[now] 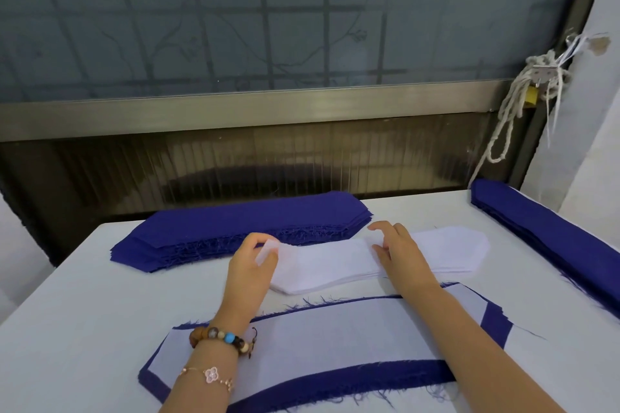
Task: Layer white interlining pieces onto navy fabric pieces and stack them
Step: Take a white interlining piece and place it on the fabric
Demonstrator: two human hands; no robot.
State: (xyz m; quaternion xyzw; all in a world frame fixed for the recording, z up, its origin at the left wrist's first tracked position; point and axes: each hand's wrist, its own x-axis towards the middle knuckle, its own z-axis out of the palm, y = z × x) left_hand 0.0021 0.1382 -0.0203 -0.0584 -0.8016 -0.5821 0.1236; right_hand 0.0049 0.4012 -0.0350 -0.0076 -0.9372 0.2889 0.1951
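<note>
Interlining pile (pixel 328 263) lies mid-frame on the desk (pixel 100 295), long axis left-right, with the layered stack (pixel 335 329) just below it; the left hand (pixel 251 261) pinches the top piece's (pixel 268 250) raised left end, and the right hand (pixel 399 251) touches mid-pile, its grip unclear.

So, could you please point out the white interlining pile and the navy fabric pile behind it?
white interlining pile (pixel 335 261), head view, top sheet.
navy fabric pile (pixel 241 220), head view, top face, middle.

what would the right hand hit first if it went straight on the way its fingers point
Likely the back navy fabric stack, just past the white interlining stack that the right hand touches, though depth is unclear.
</note>
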